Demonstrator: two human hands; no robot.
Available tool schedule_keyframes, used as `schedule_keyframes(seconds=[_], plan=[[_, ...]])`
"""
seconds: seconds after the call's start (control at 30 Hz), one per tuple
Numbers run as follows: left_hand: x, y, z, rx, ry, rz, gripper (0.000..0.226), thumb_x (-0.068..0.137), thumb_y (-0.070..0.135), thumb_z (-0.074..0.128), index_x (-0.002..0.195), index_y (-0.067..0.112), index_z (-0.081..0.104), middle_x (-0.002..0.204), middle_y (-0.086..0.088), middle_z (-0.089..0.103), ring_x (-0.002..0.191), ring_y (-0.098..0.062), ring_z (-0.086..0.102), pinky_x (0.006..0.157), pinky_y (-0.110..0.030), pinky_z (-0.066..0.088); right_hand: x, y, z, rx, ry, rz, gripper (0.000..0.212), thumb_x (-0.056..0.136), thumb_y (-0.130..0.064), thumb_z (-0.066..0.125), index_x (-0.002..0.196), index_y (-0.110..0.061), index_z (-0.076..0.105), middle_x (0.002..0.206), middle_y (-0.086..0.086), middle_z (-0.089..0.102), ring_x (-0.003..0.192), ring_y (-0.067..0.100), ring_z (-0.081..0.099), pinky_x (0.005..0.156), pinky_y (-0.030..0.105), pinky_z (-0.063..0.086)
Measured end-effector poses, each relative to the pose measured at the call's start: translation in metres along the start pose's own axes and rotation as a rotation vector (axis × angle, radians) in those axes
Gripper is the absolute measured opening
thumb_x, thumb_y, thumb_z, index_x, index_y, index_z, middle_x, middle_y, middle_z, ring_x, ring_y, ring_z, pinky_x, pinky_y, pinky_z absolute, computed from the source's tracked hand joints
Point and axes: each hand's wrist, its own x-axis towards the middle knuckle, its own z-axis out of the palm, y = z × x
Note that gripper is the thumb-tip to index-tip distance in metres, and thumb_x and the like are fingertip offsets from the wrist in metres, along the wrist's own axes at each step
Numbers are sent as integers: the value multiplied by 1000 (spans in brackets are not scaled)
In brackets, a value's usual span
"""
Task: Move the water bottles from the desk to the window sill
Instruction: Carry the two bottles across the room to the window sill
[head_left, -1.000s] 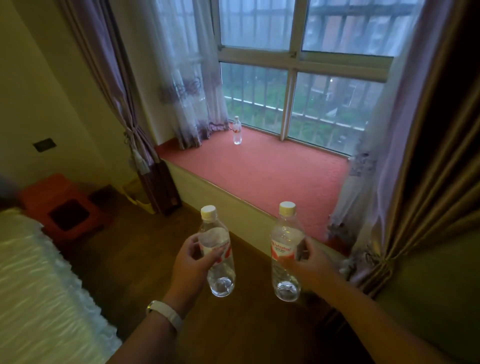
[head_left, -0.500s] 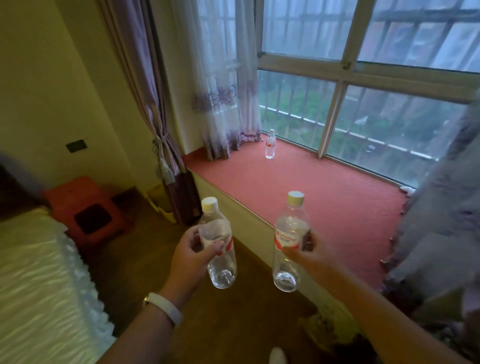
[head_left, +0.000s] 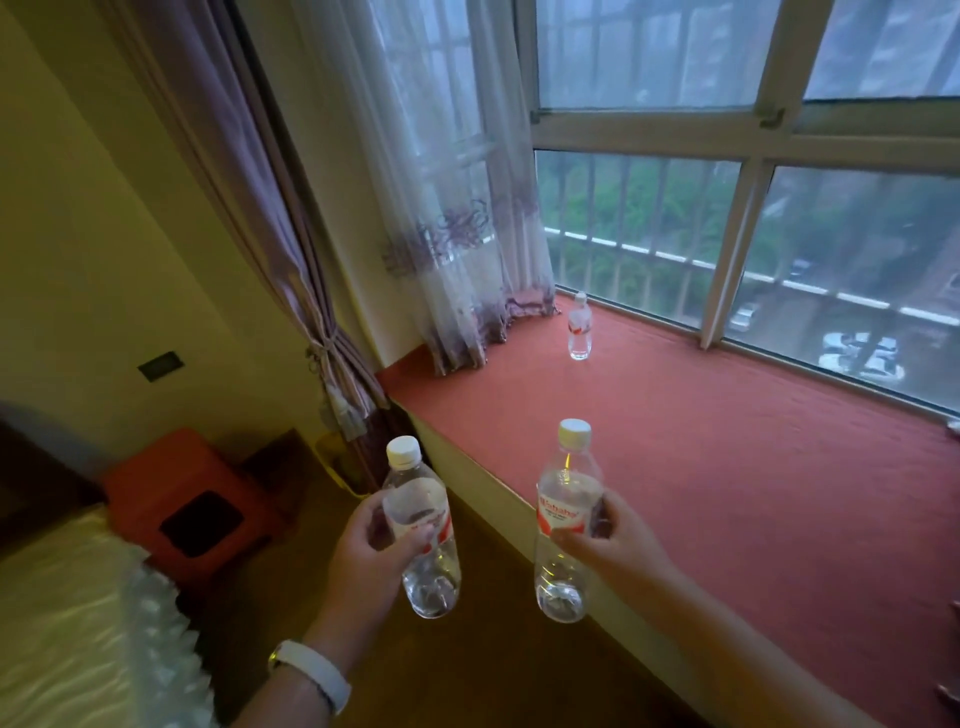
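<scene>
I hold two clear water bottles with white caps and red-and-white labels upright in front of me. My left hand (head_left: 366, 558) grips the left bottle (head_left: 423, 535) around its label, above the wooden floor. My right hand (head_left: 610, 543) grips the right bottle (head_left: 566, 519) by its label, just over the front edge of the red-covered window sill (head_left: 727, 467). A third water bottle (head_left: 580, 327) stands upright far back on the sill, close to the window glass and to the sheer curtain's hem.
A sheer white curtain (head_left: 452, 234) hangs over the sill's left end, with a tied purple drape (head_left: 291, 270) beside it. An orange stool (head_left: 192, 499) stands on the floor at left. A white ruffled bed cover (head_left: 78, 623) fills the lower left. The window frame (head_left: 737, 249) borders the sill's far side.
The view has closed in on the window sill and turned left; the sill and far bottle look larger. Both hands still hold their bottles, carried forward toward the sill.
</scene>
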Motion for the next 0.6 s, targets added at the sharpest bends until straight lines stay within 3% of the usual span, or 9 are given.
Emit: schedule_keyframes(seconds=[0.07, 0.17, 0.3, 0.5, 0.6], plan=[[32, 9, 11, -8, 2, 14, 41, 71, 22, 81, 108, 31, 65, 104, 8, 73, 98, -11, 68, 79, -30, 52, 31, -14, -9, 12, -21, -6, 45, 75, -13, 82, 113, -23, 60, 103, -1, 71, 88, 8, 70, 69, 20, 54], [74, 15, 24, 5, -6, 18, 43, 72, 20, 83, 110, 28, 64, 104, 7, 73, 97, -7, 69, 80, -29, 52, 71, -26, -23, -13, -34, -12, 49, 74, -18, 83, 116, -21, 59, 107, 1, 71, 94, 13, 70, 81, 29, 57], [123, 20, 42, 11, -33, 7, 39, 78, 9, 80, 110, 24, 63, 105, 1, 72, 98, -13, 68, 77, -26, 52, 104, -43, -36, -10, -11, -18, 45, 78, -12, 78, 117, -19, 57, 107, 0, 68, 92, 10, 68, 68, 20, 55], [207, 15, 72, 3, -83, -11, 39, 78, 8, 80, 111, 20, 62, 107, 2, 70, 99, -11, 66, 77, -24, 50, 162, -41, -55, -50, 129, 9, 44, 75, -21, 83, 113, -22, 60, 103, -1, 70, 90, 10, 68, 78, 27, 57], [255, 7, 86, -13, -123, -40, 41, 76, 9, 82, 110, 19, 61, 107, -1, 71, 98, -13, 67, 80, -27, 51, 194, -44, -57, -58, 177, 26, 43, 74, -22, 84, 110, -25, 61, 100, -4, 72, 85, 3, 69, 76, 23, 54]])
